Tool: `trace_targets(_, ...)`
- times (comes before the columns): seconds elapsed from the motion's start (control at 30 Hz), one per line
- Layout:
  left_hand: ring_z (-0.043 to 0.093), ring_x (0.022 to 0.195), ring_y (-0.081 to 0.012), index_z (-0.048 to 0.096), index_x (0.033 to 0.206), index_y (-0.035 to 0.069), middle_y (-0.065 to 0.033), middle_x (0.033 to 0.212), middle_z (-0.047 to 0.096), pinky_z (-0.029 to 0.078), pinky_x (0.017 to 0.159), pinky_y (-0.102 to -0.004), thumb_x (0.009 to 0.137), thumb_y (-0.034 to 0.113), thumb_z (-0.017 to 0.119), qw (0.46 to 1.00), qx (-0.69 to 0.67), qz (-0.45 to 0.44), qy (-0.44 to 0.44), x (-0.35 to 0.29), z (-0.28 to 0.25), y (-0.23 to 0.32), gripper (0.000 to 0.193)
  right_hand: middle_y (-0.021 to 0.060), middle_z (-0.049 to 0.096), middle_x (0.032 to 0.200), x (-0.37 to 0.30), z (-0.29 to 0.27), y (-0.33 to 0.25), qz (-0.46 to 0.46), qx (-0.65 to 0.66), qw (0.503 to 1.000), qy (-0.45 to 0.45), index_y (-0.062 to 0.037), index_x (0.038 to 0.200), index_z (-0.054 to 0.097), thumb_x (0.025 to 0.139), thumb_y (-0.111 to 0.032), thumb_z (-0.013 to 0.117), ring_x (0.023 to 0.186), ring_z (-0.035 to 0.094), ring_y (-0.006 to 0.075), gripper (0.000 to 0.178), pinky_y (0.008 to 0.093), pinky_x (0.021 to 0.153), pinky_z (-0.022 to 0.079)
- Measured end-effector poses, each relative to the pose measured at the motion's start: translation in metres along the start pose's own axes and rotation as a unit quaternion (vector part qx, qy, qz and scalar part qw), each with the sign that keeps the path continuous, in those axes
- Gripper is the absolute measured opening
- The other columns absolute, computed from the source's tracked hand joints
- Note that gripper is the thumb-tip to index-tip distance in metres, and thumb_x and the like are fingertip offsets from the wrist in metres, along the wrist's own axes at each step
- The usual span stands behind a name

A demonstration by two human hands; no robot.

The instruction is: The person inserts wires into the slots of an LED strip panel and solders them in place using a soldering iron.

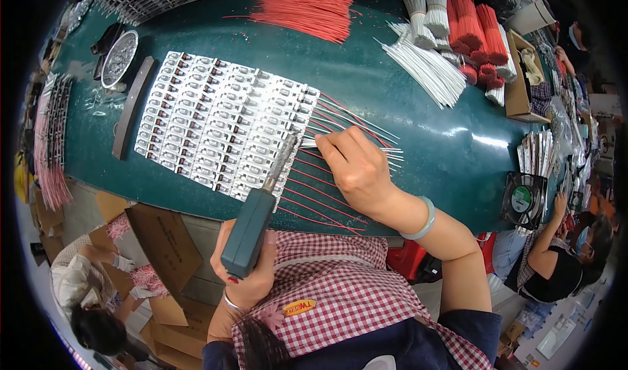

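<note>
Head view: panel of small white boards (222, 124) lies flat on the green tabletop (451, 193), in front of the person, a dark bar (133, 108) just beside its left end. Red wires (314, 177) and some white ones trail off its right edge. Left hand (261, 273) has its grip closed round the body of a green-handled soldering tool (248, 231), slim end slanting up to the panel's right edge; whether the tip touches, cannot tell. Right hand (356, 167) near that edge, thumb and forefinger pinched on white wire (310, 143); number of strands unclear. Loose stock farther back: red wire pile (304, 10), white wire pile (425, 69). Handling, by judgement: wires look light, thin, springy, probably smooth enough to slide in the fingers; best taken close to the joining end, so the tip does not wander. Panel likely light and stiff, though its small raised parts could suffer from pressing; hold by the bare margins. Tool probably the heaviest piece here, its front end possibly hot; take it by the green body only, well back from the metal.
</note>
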State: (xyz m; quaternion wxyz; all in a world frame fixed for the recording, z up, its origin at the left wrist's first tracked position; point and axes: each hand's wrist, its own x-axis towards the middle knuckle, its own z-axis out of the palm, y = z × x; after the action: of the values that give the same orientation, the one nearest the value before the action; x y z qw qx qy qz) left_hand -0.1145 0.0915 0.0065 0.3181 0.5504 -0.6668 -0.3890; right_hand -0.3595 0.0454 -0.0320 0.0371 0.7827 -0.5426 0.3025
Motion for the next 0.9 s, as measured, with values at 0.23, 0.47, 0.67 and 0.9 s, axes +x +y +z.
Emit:
trace_targets(0.23, 0.056, 0.064, -0.0088, 0.063, 0.122, -0.005, -0.0068, 0.091, 0.066, 0.043, 0.055, -0.0248, 0.09, -0.003, 0.07, 0.996, -0.079, -0.045, 0.024, -0.017, -0.004, -0.016, 0.033, 0.0096, 0.06, 0.085, -0.001, 0.001, 0.002, -0.011, 0.0, 1.0, 0.002, 0.0085, 0.101, 0.068, 0.069, -0.002, 0.064, 0.08, 0.058, 0.0224, 0.035, 0.0307, 0.061, 0.052)
trace_targets(0.47, 0.056, 0.064, -0.0084, 0.061, 0.126, -0.006, -0.0101, 0.101, 0.067, 0.043, 0.054, -0.0245, 0.089, -0.005, 0.07, 0.997, -0.071, -0.025, 0.022, -0.017, -0.003, -0.018, 0.038, 0.0095, 0.061, 0.087, -0.002, 0.001, 0.001, 0.001, 0.008, 1.0, 0.002, 0.0074, 0.102, 0.068, 0.069, -0.003, 0.064, 0.081, 0.059, 0.0222, 0.035, 0.0312, 0.062, 0.052)
trace_targets(0.67, 0.068, 0.084, -0.022, 0.068, 0.107, -0.005, -0.0134, 0.101, 0.069, 0.054, 0.075, -0.0312, 0.084, 0.004, 0.077, 0.996, -0.052, -0.011, 0.074, -0.014, -0.001, -0.014, 0.027, 0.0106, 0.067, 0.091, -0.004, 0.001, -0.004, -0.003, 0.035, 0.998, 0.047, 0.0057, 0.104, 0.068, 0.07, 0.005, 0.068, 0.076, 0.062, 0.024, 0.034, 0.0338, 0.061, 0.052)
trace_targets(0.9, 0.068, 0.08, -0.0248, 0.068, 0.104, -0.005, -0.0151, 0.098, 0.067, 0.054, 0.072, -0.0319, 0.08, -0.002, 0.074, 0.998, -0.043, -0.021, 0.043, -0.012, -0.004, -0.012, 0.025, 0.0114, 0.068, 0.092, -0.005, 0.001, -0.007, -0.005, 0.049, 0.999, 0.015, 0.0063, 0.106, 0.067, 0.072, 0.002, 0.065, 0.074, 0.062, 0.0239, 0.034, 0.0334, 0.061, 0.052)
